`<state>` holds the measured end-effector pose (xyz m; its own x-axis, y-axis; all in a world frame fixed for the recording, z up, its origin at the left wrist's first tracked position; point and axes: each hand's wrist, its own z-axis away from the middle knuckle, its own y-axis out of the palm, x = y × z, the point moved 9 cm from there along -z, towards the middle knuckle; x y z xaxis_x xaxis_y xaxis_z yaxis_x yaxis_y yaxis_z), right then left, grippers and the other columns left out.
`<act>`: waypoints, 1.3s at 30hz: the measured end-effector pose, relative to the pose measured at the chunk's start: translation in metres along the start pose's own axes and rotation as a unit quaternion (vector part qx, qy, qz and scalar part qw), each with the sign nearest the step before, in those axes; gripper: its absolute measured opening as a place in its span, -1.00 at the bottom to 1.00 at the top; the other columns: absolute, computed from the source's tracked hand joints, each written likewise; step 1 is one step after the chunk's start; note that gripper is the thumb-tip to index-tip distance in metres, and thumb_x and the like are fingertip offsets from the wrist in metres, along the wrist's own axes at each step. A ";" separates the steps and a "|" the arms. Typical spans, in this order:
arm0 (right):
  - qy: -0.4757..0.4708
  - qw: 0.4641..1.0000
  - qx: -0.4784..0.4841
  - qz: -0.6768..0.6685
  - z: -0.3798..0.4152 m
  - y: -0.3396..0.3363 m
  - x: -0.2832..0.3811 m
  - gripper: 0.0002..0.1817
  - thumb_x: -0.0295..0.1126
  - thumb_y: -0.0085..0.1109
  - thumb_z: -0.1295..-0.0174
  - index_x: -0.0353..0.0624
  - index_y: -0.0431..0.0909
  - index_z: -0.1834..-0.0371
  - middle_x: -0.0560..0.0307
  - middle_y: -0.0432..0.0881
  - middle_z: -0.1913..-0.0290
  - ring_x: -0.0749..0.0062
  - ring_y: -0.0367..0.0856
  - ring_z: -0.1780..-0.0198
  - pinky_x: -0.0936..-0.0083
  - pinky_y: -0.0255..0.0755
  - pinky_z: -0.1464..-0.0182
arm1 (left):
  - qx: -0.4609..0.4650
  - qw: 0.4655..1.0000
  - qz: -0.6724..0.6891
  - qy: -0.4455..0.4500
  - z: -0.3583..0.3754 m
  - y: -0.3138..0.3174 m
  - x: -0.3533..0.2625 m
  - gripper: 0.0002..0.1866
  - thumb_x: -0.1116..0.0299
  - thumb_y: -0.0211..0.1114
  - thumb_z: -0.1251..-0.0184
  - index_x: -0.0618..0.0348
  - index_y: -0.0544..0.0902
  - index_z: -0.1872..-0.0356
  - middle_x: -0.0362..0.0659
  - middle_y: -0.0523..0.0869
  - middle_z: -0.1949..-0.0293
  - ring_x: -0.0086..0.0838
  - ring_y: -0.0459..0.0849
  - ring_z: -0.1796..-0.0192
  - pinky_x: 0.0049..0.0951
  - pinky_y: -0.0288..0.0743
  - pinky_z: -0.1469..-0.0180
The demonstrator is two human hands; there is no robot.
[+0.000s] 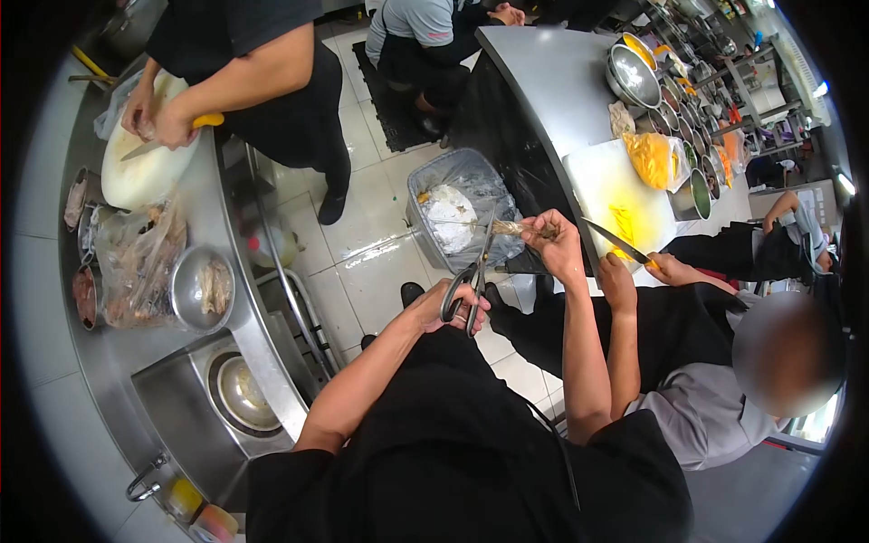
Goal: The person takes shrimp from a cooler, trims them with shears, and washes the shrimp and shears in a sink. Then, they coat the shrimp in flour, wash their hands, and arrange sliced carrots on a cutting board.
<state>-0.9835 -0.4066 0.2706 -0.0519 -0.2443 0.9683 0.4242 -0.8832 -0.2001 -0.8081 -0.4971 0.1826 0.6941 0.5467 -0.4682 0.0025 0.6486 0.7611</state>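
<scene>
My left hand [453, 306] is wrapped round the dark handles of a pair of scissors [484, 256], whose blades point up and away from me. Pinched in the fingers of my right hand [554, 246] is a greyish-brown shrimp [509, 228], its thin feelers stretching to the left. The scissor blades are right at the shrimp's left end. Both hands are over the near right side of a lined waste bin [418, 222] with whitish waste inside. On the left counter, a steel bowl [185, 312] holds several more shrimp.
A co-worker at right holds a knife [617, 242] over a white cutting board [588, 172], close to my right hand. Another cuts on a board [122, 181] at upper left. A plastic bag [136, 262] lies near the sink [167, 380]. Metal bowls [634, 77] line the right table.
</scene>
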 end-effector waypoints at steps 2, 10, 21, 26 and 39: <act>0.006 1.000 0.002 0.017 -0.007 -0.007 -0.012 -0.81 -0.70 0.23 0.02 -0.25 0.40 0.48 0.14 0.67 0.30 0.69 0.51 0.30 0.69 0.42 0.24 | -0.039 0.999 -0.021 0.006 -0.005 -0.004 -0.004 -0.62 0.25 0.12 -0.05 0.40 0.56 0.23 0.00 0.62 0.42 -0.28 0.65 0.39 -0.29 0.57 0.26; 0.061 0.992 -0.002 0.113 -0.021 -0.027 -0.063 -0.84 -0.64 0.28 0.05 -0.25 0.47 0.47 0.18 0.67 0.39 0.68 0.54 0.33 0.65 0.43 0.22 | -0.117 0.992 0.037 -0.008 -0.040 -0.025 0.017 -0.77 0.34 0.28 0.03 0.36 0.58 0.51 -0.07 0.59 0.63 -0.39 0.60 0.64 -0.44 0.51 0.60; 0.079 0.993 -0.015 0.088 -0.030 -0.020 -0.091 -0.88 -0.50 0.25 -0.08 -0.24 0.51 0.36 0.26 0.59 0.43 0.60 0.50 0.39 0.68 0.36 0.27 | -0.205 0.977 0.021 -0.058 -0.017 -0.060 0.039 -0.75 0.32 0.28 0.02 0.38 0.56 0.52 -0.03 0.59 0.64 -0.34 0.59 0.65 -0.44 0.53 0.60; 0.244 0.951 0.134 -0.137 -0.043 0.059 -0.136 -0.83 -0.29 0.12 -0.25 -0.13 0.50 0.20 0.32 0.47 0.51 0.58 0.38 0.54 0.67 0.32 0.40 | -0.294 0.956 0.012 0.001 0.057 -0.081 0.035 -0.74 0.30 0.29 0.10 0.36 0.56 0.53 -0.03 0.60 0.63 -0.36 0.61 0.65 -0.45 0.53 0.62; 0.239 0.850 0.460 -0.098 0.043 0.402 0.022 -0.60 -0.17 -0.05 -0.36 -0.26 0.24 -0.04 -0.02 0.55 0.40 0.45 0.43 0.61 0.57 0.28 0.64 | -0.463 0.841 0.146 0.238 0.283 -0.077 0.067 -0.70 0.34 0.32 0.09 0.41 0.60 0.37 -0.06 0.62 0.57 -0.42 0.64 0.57 -0.51 0.57 0.45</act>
<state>-0.7756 -0.7504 0.2182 -0.4704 -0.4572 0.7548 0.8810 -0.2931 0.3714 -0.5585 -0.6603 0.2198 0.1998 0.7614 -0.6168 -0.8326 0.4638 0.3028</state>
